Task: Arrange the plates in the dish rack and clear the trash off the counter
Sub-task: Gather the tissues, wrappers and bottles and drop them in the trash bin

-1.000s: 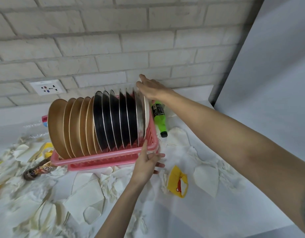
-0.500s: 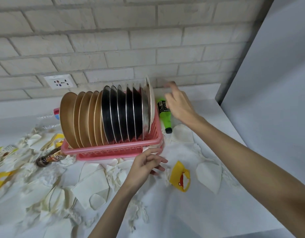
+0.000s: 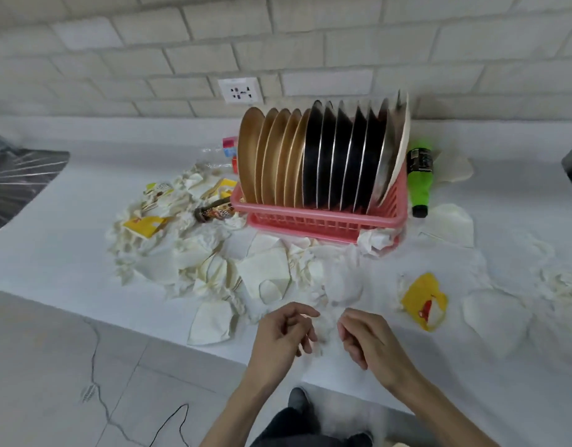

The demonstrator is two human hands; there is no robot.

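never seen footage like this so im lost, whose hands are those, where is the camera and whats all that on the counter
There is no machine here: these are a person's two bare hands, filmed by one camera worn on their head, looking forward and down. The left hand and right hand hover at the near edge of the counter, fingers loosely curled, apparently holding nothing. A pink dish rack holds gold plates and black plates upright. Around it lie torn white paper, a green bottle, a brown bottle and a yellow wrapper.
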